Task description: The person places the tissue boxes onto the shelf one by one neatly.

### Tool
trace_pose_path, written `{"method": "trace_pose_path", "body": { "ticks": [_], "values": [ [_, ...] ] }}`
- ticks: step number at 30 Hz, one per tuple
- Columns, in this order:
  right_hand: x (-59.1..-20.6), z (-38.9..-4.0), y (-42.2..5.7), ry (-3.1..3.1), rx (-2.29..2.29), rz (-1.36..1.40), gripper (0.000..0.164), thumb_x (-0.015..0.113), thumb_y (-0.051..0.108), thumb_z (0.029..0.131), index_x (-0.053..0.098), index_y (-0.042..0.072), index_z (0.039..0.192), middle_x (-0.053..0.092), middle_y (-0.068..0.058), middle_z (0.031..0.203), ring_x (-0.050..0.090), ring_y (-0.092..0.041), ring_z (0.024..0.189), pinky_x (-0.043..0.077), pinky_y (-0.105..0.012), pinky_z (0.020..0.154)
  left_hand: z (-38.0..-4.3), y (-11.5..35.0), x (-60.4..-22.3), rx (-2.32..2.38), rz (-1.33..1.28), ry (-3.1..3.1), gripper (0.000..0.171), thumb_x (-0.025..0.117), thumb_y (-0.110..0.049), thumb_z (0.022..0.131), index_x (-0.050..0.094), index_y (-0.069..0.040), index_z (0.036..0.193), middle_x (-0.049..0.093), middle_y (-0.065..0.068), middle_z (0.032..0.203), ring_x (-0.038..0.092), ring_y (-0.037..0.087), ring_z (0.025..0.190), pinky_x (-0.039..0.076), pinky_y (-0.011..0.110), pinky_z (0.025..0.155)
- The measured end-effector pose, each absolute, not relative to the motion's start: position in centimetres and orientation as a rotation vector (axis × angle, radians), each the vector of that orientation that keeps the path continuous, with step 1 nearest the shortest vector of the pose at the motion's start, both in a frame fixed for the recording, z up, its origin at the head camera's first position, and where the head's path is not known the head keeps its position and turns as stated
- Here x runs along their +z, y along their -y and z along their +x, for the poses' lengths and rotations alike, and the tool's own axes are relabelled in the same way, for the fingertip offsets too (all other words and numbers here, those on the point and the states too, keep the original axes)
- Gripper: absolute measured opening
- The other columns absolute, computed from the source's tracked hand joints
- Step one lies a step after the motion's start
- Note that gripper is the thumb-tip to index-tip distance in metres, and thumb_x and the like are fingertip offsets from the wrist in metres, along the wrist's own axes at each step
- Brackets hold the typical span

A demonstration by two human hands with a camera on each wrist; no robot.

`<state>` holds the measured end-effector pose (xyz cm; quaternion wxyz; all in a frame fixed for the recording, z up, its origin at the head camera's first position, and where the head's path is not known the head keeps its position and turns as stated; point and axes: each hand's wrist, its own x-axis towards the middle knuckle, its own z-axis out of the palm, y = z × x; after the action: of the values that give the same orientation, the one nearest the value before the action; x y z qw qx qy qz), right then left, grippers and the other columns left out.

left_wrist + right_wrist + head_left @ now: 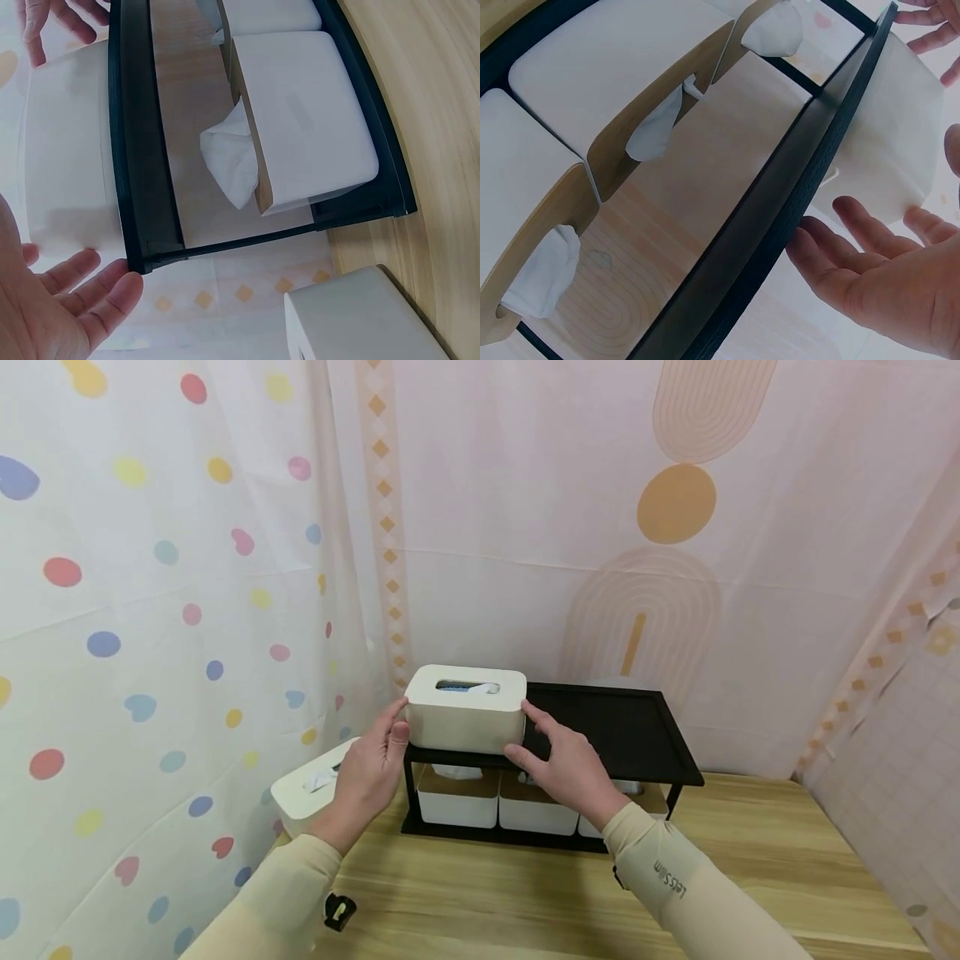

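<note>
A white tissue box [465, 725] with an oval slot in its lid sits on the left end of a black two-tier rack [622, 731]. Blue-and-white packaging and a bit of tissue show in the slot. At the box's left end is my left hand [372, 772], its extended fingertips right at the side wall. My right hand [566, 768] flanks the opposite end, index finger by the upper corner and thumb at the lower front. Seen from the right wrist, that hand's fingers [870, 232] spread loosely beside the box and the rack's edge.
Under the rack's top stand several white boxes with wooden lids, one [307, 112] with tissue poking out. Another white tissue box [307, 789] is left of the rack on the wooden table [465, 902]. Patterned curtains [480, 527] hang behind and at both sides.
</note>
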<state>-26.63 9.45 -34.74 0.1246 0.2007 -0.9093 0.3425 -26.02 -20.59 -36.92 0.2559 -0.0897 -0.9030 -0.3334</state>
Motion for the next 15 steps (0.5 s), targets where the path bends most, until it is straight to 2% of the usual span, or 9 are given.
{"method": "trace_pose_path", "body": {
  "ticks": [3,5,9,15],
  "values": [
    [-34.73,-26.65,-9.43,2.65,0.999,0.582,0.079,0.072,0.052,0.101,0.038,0.026,0.167,0.058,-0.015,0.158,0.062,-0.031,0.14,0.056,-0.056,0.107,-26.1,20.62,-36.93,-0.901,-0.247,2.453,0.055,0.032,-0.046,0.118,0.043,-0.017,0.164,0.073,0.023,0.122,0.071,0.045,0.107,0.055,0.062,0.089],
    [-34.74,-26.66,-9.41,2.65,1.002,0.58,0.08,0.073,0.052,0.1,0.038,0.027,0.167,0.059,-0.015,0.157,0.063,-0.031,0.14,0.056,-0.056,0.106,-26.17,20.65,-36.94,-0.902,-0.251,2.453,0.055,0.032,-0.046,0.118,0.043,-0.017,0.164,0.072,0.023,0.133,0.071,0.046,0.115,0.055,0.063,0.093],
    [-34.8,-26.7,-9.39,2.653,1.006,0.579,0.081,0.073,0.053,0.1,0.038,0.028,0.168,0.059,-0.015,0.158,0.063,-0.031,0.139,0.057,-0.056,0.105,-26.25,20.65,-36.96,-0.909,-0.253,2.467,0.056,0.035,-0.047,0.117,0.042,-0.018,0.164,0.069,0.02,0.143,0.071,0.044,0.12,0.055,0.064,0.097],
    [-34.77,-26.79,-9.39,2.648,1.008,0.586,0.081,0.073,0.053,0.1,0.038,0.027,0.167,0.058,-0.015,0.159,0.064,-0.032,0.139,0.057,-0.055,0.105,-26.19,20.47,-36.88,-0.934,-0.236,2.502,0.062,0.046,-0.052,0.113,0.038,-0.021,0.166,0.069,0.017,0.145,0.076,0.036,0.114,0.056,0.06,0.097]
  ]
}}
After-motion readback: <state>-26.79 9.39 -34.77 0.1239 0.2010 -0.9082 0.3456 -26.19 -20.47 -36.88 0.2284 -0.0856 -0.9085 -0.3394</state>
